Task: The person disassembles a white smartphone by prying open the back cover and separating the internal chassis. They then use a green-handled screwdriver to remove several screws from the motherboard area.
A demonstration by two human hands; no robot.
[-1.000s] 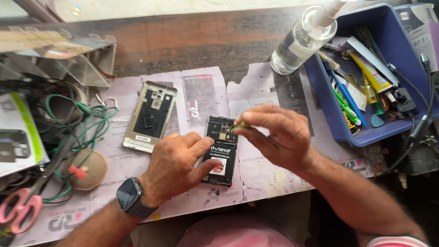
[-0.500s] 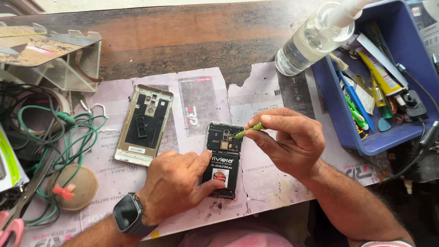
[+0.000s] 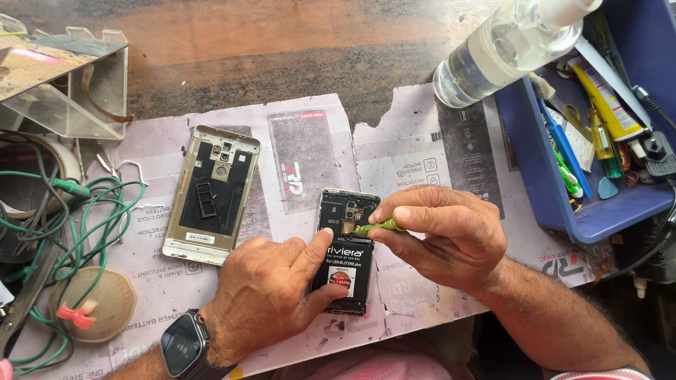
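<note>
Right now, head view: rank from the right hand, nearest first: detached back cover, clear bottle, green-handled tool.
1. Green-handled tool: pinched in the right hand fingers, over the open phone.
2. Clear bottle: up and right, by the blue bin.
3. Detached back cover: far left on the paper.

Two hands work at six o'clock: the left hand [image 3: 271, 299] and the right hand [image 3: 447, 236], with one opened phone [image 3: 345, 250] and one green tool [image 3: 377, 227] between them. One detached back cover [image 3: 211, 193] lies at nine o'clock, with one smartwatch [image 3: 184, 343] at seven. One clear bottle [image 3: 510, 46] and one blue tray [image 3: 598, 214] sit at two o'clock on the tabletop [image 3: 267, 49].
</note>
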